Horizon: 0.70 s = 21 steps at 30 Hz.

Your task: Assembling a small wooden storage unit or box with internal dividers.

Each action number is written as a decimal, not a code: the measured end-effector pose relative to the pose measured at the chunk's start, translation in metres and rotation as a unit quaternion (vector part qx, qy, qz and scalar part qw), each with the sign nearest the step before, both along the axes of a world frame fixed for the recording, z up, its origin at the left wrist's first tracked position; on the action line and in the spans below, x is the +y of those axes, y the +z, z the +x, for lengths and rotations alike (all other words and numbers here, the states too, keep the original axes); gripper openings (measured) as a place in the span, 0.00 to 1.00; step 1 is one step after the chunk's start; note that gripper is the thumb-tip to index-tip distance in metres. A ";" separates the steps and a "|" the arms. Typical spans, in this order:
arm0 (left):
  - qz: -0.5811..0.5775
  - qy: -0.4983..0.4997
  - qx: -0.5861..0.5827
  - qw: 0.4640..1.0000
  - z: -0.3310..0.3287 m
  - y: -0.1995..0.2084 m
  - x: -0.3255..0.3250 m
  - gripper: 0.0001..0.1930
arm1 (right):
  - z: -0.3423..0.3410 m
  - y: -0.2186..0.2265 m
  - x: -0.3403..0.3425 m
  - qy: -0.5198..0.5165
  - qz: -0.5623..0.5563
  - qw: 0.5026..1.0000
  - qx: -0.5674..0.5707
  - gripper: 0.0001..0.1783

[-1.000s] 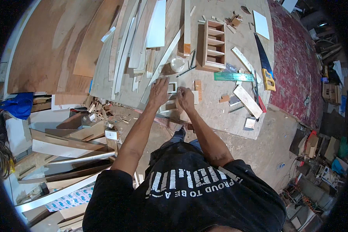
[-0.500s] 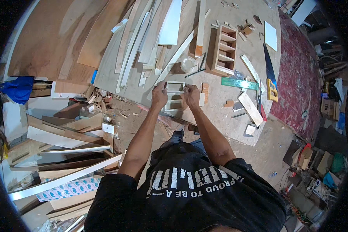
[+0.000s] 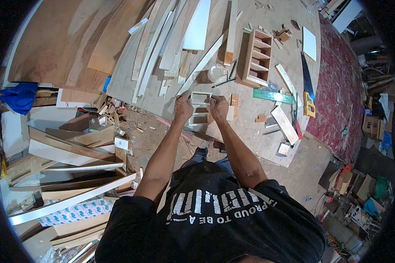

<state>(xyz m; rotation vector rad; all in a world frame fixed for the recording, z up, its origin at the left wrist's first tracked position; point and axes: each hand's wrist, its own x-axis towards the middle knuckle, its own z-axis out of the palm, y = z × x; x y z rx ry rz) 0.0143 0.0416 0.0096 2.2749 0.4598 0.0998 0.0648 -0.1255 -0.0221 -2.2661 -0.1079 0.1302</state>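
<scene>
A small pale wooden frame with crosswise dividers (image 3: 200,104) lies at the near edge of the workbench, between my two hands. My left hand (image 3: 183,108) grips its left side, fingers bent round the rail. On the opposite side, my right hand (image 3: 218,108) closes on the frame's right rail. Both hands partly cover the side rails. Just right of my right hand are a small pale block (image 3: 230,113) and a brown wooden strip (image 3: 235,106). Beyond the hands stands a clear round container (image 3: 217,73), with a dark pencil-like stick (image 3: 224,83) beside it.
A larger compartmented wooden box (image 3: 255,82) sits farther right on the workbench (image 3: 250,131). Nearby lie a green ruler (image 3: 274,96), a yellow-handled handsaw (image 3: 309,105) and a loose board (image 3: 284,124). Long planks (image 3: 196,26) cover the far left; offcuts (image 3: 70,144) pile up at lower left.
The view has shifted slightly, so the bench things sit a little farther right. Both hands keep their hold on the wooden frame, with no clear movement of it.
</scene>
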 end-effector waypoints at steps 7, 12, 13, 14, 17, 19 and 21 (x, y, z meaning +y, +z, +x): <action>-0.004 -0.016 -0.014 1.000 -0.002 0.002 0.002 0.26 | 0.002 0.005 0.000 0.018 -0.010 1.000 -0.004 0.16; -0.110 -0.045 0.061 0.991 -0.001 0.022 0.015 0.33 | 0.010 0.003 -0.016 0.029 0.023 0.999 -0.004 0.24; -0.041 -0.087 0.033 0.995 -0.002 0.024 0.020 0.35 | 0.013 0.005 -0.020 0.028 0.023 0.999 -0.004 0.24; 0.029 -0.127 0.005 0.991 -0.003 0.025 0.024 0.37 | 0.015 0.008 -0.024 0.085 0.057 0.995 -0.001 0.28; 0.006 -0.184 0.042 0.982 -0.002 0.025 0.038 0.39 | 0.022 0.028 -0.028 0.192 0.076 0.978 0.036 0.35; 0.020 -0.201 0.047 0.978 0.000 0.022 0.047 0.38 | 0.028 0.041 -0.026 0.242 0.060 0.966 0.065 0.39; 0.030 -0.229 0.050 0.972 0.007 0.022 0.047 0.37 | 0.033 0.042 -0.032 0.278 0.034 0.958 0.053 0.40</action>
